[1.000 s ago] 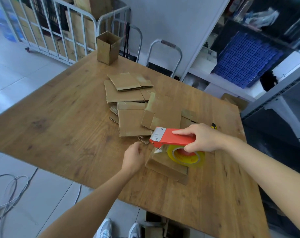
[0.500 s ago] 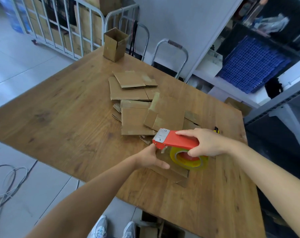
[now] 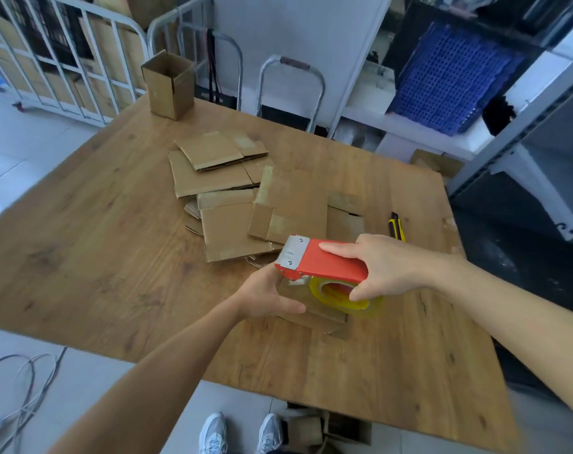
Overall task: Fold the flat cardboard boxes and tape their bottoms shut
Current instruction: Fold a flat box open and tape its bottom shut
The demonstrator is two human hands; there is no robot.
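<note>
Beneath the tape dispenser (image 3: 326,263) gripped in the right hand (image 3: 391,268), the left hand (image 3: 265,294) holds a mostly hidden box (image 3: 324,322).

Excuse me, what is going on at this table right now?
A person is taping a small cardboard box near the front edge of the wooden table. The right hand grips a red tape dispenser over the box, while the left hand holds the box's side. Behind lies a pile of flat cardboard boxes; one assembled box stands upright at the far corner.
</note>
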